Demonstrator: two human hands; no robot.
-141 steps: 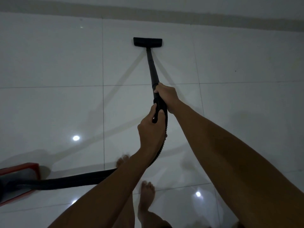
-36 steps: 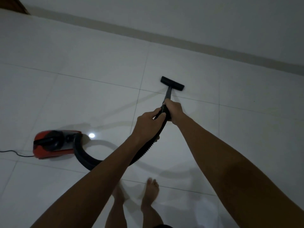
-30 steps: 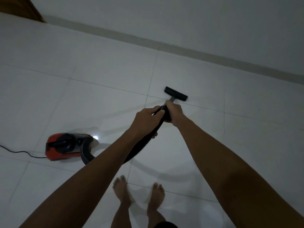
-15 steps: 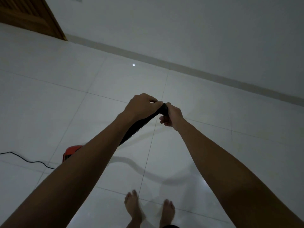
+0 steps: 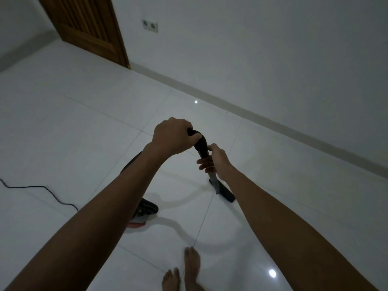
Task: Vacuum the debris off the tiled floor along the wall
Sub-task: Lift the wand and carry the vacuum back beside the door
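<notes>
I hold the black vacuum wand (image 5: pixel 202 147) nearly upright in front of me. My left hand (image 5: pixel 174 136) grips its curved top end, where the ribbed hose (image 5: pixel 131 163) leaves and runs behind my left forearm. My right hand (image 5: pixel 214 159) grips the wand just below. The black floor nozzle (image 5: pixel 224 191) rests on the white tiled floor (image 5: pixel 84 131) close to me, well short of the wall's skirting (image 5: pixel 241 111). The red and black vacuum body (image 5: pixel 144 212) sits on the floor, mostly hidden by my left arm.
A black power cord (image 5: pixel 42 189) trails across the tiles at the left. A wooden door (image 5: pixel 88 28) stands at the far left end of the wall, with a double wall socket (image 5: pixel 150 25) beside it. My bare feet (image 5: pixel 186 269) are at the bottom centre.
The wand has been pulled back from the wall and raised nearly upright, so the nozzle now sits close to my feet. My view has swung up and left, showing the door and socket.
</notes>
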